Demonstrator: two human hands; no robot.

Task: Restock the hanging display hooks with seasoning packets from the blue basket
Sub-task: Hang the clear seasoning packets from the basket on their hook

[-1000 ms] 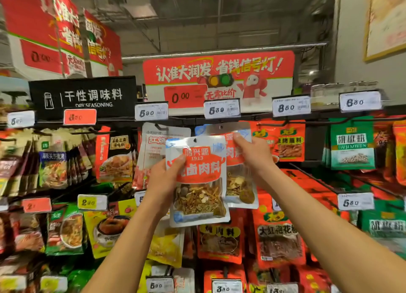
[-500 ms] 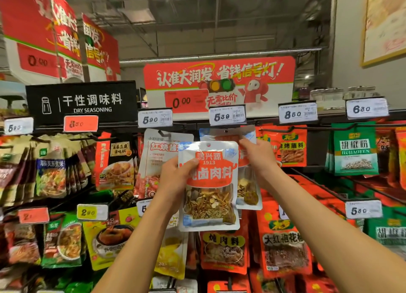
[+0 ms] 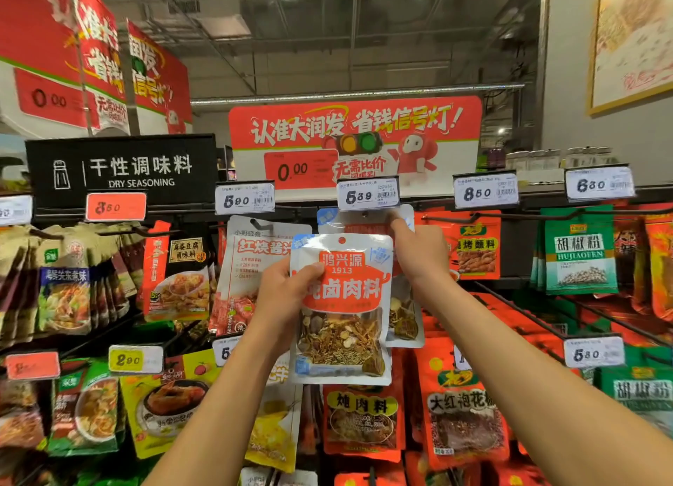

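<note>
Left hand [image 3: 282,296] grips front packet [image 3: 342,303] | right hand [image 3: 418,256] pinches half-hidden rear packet [image 3: 368,219] | hook unseen

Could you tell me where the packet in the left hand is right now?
In the head view, the clear red-labelled spice packet sits centre frame in the left hand, below the white 5.89 price tag, overlapping an identical packet.

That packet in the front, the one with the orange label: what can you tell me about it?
The front packet is a flat, glossy plastic pouch, white with pale blue corners. A round hang hole sits at its top edge. An orange pot-shaped label carries "1913" and Chinese characters. Below it, a clear window shows dried spices. The pouch is held upright before the hooks, not yet hung. The left hand grips its left edge, thumb on the front. The right hand pinches a similar packet behind it.
</note>
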